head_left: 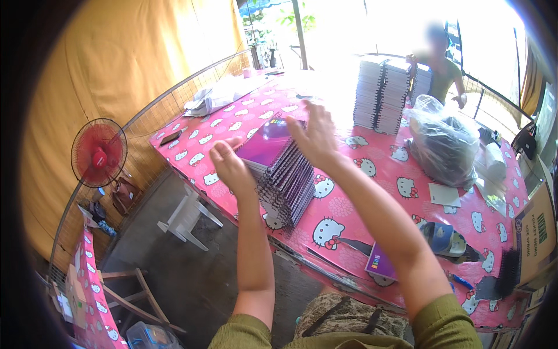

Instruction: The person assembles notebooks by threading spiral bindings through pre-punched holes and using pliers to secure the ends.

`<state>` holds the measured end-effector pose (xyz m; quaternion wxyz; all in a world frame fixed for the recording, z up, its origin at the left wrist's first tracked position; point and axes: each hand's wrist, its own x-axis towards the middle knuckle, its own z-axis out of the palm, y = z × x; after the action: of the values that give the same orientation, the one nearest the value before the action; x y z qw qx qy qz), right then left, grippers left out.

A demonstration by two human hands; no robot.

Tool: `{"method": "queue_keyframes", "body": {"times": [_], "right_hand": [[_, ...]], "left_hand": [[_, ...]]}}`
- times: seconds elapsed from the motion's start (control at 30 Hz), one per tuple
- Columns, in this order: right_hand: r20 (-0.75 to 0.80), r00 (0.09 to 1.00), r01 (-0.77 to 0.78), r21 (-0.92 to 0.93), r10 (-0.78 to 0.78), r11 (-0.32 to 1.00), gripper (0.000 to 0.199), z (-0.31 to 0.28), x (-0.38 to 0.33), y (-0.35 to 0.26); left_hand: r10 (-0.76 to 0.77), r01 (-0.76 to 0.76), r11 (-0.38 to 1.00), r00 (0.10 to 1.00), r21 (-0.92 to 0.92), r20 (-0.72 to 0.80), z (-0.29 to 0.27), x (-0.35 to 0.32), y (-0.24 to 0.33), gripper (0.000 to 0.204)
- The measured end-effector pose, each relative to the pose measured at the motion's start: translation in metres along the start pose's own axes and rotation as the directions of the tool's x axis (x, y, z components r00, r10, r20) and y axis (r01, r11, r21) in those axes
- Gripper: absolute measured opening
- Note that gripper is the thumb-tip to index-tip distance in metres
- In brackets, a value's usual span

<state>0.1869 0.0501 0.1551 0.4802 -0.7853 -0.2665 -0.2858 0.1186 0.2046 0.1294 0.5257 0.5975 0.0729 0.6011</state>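
Fingers of both hands spread, squaring slanted stack of spiral notebooks on pink worktop; tall finished stacks behind, alignment incomplete.

We see yellow tarp wall at left, wire mesh fence running along it; red standing fan against tarp; grey concrete floor below; white plastic stool tipped beside long surface in pink cartoon-cat cloth; wooden stool lower left; harsh daylight pours from open far side, green foliage beyond
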Motion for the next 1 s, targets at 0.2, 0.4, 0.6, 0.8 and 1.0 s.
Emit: {"method": "queue_keyframes", "body": {"times": [0.2,0.4,0.6,0.8,1.0], "right_hand": [[-0.026,0.997,0.044,-0.581,-0.072,0.813,0.057,-0.253,-0.091,0.069],[-0.784,0.507,-0.626,-0.621,0.360,-0.471,0.079,-0.520,-0.328,0.194],[-0.628,0.622,-0.537,-0.777,0.468,-0.328,0.031,-0.502,-0.378,0.186],[-0.532,0.635,-0.484,-0.839,0.560,-0.248,0.015,-0.543,-0.385,0.203],[-0.596,0.666,-0.627,-0.773,0.448,-0.096,0.018,-0.550,-0.351,0.206]], "left_hand": [[0.270,-0.317,0.944,0.900,-0.089,-0.341,-0.082,-0.026,0.086,0.035],[0.439,-0.450,0.573,0.874,-0.684,-0.207,-0.057,-0.128,0.124,0.039],[0.062,-0.416,0.909,0.049,-0.036,0.997,0.019,-0.251,0.119,0.050],[-0.239,-0.436,0.894,-0.280,0.099,0.930,0.043,-0.262,0.099,0.051],[-0.310,-0.256,0.942,-0.425,0.215,0.851,0.075,-0.246,0.080,0.058]]}}
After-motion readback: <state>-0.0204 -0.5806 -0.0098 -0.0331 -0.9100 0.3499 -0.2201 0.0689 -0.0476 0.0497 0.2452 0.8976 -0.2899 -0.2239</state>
